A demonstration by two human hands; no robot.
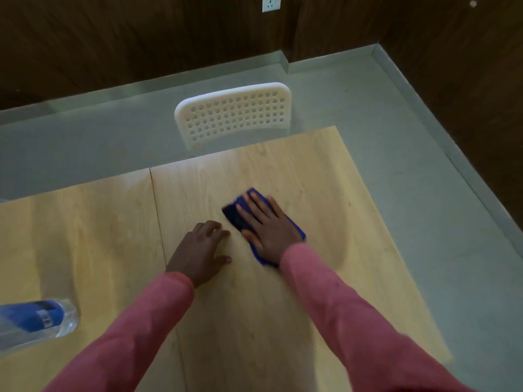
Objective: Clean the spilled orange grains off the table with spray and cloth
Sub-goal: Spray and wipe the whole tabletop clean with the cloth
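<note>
Wooden table [99,236] on grey floor [368,108], wood-panelled walls [141,38].

Right hand [267,222] flat on blue cloth [236,215]

1. The cloth [239,213] is dark blue and lies crumpled flat on the pale wooden bench [311,176], right of the seam between its two boards, with the right hand [267,226] pressing it down.
2. The spray bottle [36,321] is clear plastic with a blue label; it stands at the bench's left edge, partly cut off, well apart from the cloth.
3. No orange grains can be made out on the bench.
</note>
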